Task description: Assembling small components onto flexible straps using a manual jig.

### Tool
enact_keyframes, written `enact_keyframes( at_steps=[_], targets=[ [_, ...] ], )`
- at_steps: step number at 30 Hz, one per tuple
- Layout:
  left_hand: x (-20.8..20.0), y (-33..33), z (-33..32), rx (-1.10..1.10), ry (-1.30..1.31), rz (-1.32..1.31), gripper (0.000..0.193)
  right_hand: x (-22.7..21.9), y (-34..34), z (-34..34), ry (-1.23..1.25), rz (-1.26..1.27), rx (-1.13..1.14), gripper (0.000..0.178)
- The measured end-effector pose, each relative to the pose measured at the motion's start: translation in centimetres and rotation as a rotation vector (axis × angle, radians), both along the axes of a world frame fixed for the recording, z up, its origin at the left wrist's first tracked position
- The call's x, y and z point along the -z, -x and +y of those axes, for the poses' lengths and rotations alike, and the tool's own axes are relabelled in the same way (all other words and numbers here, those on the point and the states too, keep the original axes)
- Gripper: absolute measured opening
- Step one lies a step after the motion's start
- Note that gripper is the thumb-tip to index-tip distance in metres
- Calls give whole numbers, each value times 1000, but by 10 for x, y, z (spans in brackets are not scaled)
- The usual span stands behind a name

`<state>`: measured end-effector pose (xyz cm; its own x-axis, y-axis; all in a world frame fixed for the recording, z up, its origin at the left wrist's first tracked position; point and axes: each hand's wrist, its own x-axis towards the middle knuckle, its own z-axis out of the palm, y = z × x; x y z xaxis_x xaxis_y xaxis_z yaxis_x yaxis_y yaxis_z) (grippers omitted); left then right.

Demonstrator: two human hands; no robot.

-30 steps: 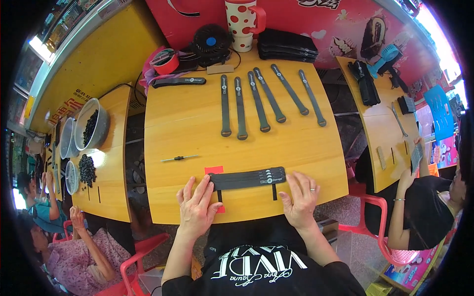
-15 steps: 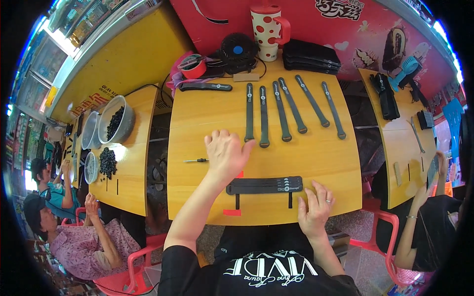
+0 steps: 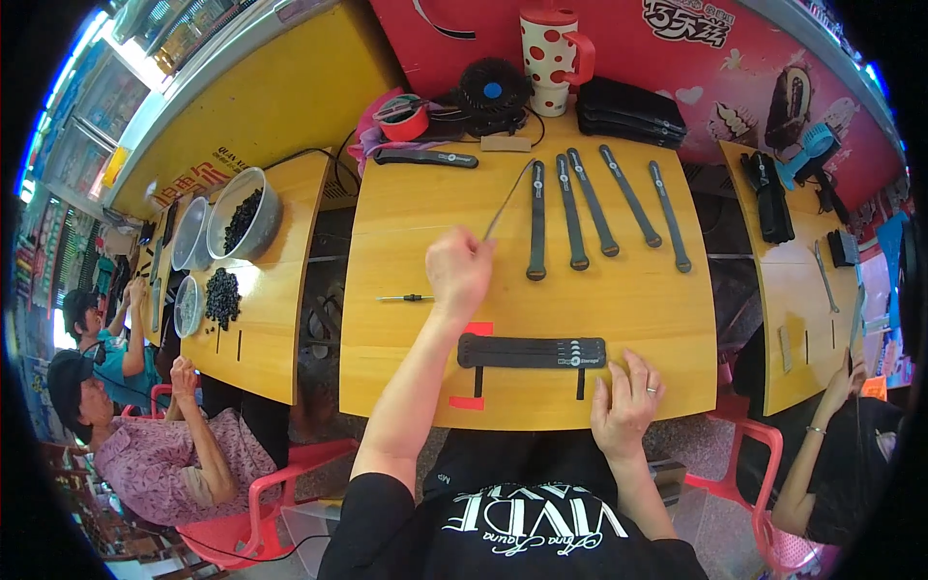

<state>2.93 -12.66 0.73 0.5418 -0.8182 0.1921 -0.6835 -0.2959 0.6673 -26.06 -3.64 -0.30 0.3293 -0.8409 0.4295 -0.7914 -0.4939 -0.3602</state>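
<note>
My left hand is closed on the near end of a thin dark grey strap, which slants up on edge toward the back of the table. To its right, several similar straps with rounded ends lie in a fanned row. In front of me is a neat stack of dark straps, lying sideways between red tape marks and across two black strips. My right hand rests open just past the stack's right end, its fingers loosely bent and holding nothing.
Left of the stack lies a thin pointed tool. Along the back stand a black fan, a spotted tumbler, red tape and a black strap pile. Co-workers sit at side tables; the left one bears tubs of black pieces.
My left hand has closed on the leftmost strap of the row and lifted its near end off the table. My right hand stays beside the stack. The whole view has shifted slightly.
</note>
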Motion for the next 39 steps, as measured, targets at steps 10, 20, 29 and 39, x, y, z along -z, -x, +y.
enact_keyframes(
  at_steps=[10,20,29,39],
  targets=[
    [-105,21,120,352,406,749,18,-17,9,5,-674,-1021,-213,53],
    [-65,38,181,909,111,407,20,-24,41,12,-1025,-1130,-270,37],
    [-95,37,171,1301,70,262,36,-82,22,-18,-479,-302,-843,36],
    [-48,35,184,259,67,966,12,-43,42,-10,-799,-738,-345,15]
  ],
)
